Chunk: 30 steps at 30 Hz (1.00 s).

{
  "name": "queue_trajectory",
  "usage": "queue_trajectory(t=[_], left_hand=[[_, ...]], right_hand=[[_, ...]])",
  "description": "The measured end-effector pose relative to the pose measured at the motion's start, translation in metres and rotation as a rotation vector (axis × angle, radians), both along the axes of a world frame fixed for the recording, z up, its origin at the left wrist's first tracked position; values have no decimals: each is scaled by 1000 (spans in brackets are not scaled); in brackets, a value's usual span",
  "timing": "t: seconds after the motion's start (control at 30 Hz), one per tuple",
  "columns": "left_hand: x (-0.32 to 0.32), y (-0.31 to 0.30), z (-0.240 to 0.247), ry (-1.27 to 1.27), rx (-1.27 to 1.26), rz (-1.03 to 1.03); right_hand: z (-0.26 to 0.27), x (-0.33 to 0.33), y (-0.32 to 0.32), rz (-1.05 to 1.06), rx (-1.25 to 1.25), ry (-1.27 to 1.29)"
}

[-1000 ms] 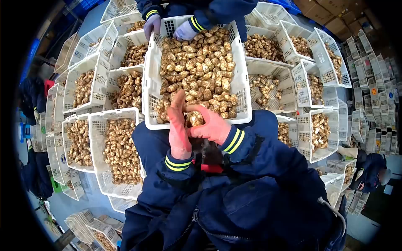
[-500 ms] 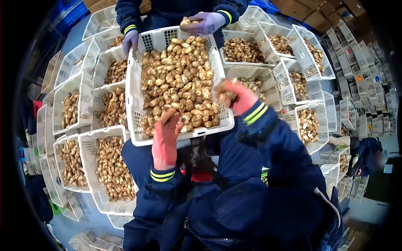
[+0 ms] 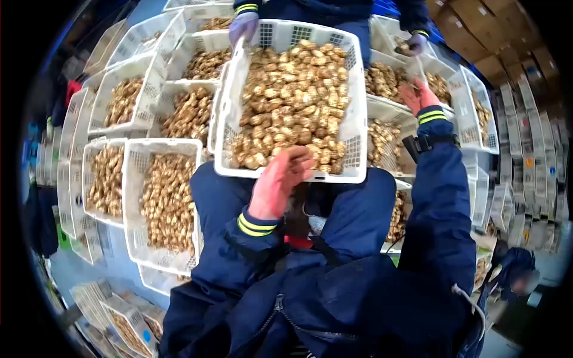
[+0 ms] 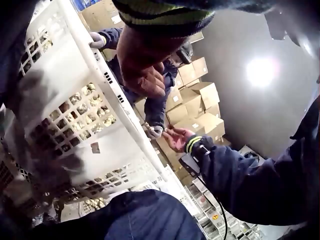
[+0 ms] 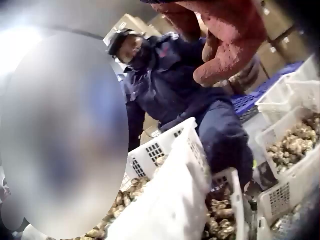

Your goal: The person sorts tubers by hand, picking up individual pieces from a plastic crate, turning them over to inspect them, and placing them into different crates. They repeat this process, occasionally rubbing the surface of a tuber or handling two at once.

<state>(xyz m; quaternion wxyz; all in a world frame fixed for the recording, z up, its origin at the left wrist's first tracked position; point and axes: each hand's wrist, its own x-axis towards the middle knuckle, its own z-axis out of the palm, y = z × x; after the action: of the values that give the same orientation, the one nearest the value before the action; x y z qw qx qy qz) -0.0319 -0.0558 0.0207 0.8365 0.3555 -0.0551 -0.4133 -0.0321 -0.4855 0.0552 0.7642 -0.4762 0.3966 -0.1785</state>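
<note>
Surface: blue-grey floor (image 3: 113,265), carrying many side crates (image 3: 161,255) w/ produce; cardbd. cartons (image 3: 471,18) are stacked at back of room. Main white plastic crate (image 3: 357,71) is supported near its far-left corner by other person's gloved hand (image 3: 243,27). R. hand (image 3: 421,95) is past its right edge, over side crates, fingers parted, nothing seen inside. L. hand (image 3: 280,182) is above near edge, fingers loosely bent, apparently w/o load. Taro-like tubers (image 3: 292,101) lie in main crate, approx. near to far edge. IMO best: take few pcs., release low, avoid bruising.
</note>
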Motion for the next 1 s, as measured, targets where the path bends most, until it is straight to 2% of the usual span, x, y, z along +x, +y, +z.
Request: queue_trajectory(t=[0.13,0.23,0.3,0.33,0.4,0.43,0.57,0.63,0.73,0.77,0.8,0.9,0.93,0.97,1.0], left_hand=[[-5,2,8,67,-46,-5],[-4,8,7,82,-71,11],[-1,14,1,86,-101,10],[0,17,-2,127,-136,41],[6,26,-7,142,-145,70],[8,30,-9,153,-150,93],[18,46,-11,116,-94,160],[22,53,-11,133,-112,177],[30,61,-15,152,-96,245],[33,64,-18,132,-120,263],[36,67,-16,104,-100,318],[44,71,-1,96,11,453],[45,70,-4,79,16,466],[46,68,-7,60,21,477],[49,67,-1,48,101,402]], right_hand=[[38,41,84,571,-250,-45],[41,72,162,833,-404,65],[23,94,205,954,-461,140],[4,104,214,1098,-440,102],[-17,125,247,1305,-827,295],[-15,130,262,1401,-1200,318],[-56,149,297,1509,-1371,516],[-73,148,307,1506,-1609,495],[-62,155,309,1548,-1628,629],[-42,153,309,1591,-1614,666],[-43,151,303,1432,-1628,591],[0,138,289,1463,-1091,403],[6,127,291,1430,-802,289],[24,119,298,1503,-703,272],[32,115,305,1530,-730,274]])
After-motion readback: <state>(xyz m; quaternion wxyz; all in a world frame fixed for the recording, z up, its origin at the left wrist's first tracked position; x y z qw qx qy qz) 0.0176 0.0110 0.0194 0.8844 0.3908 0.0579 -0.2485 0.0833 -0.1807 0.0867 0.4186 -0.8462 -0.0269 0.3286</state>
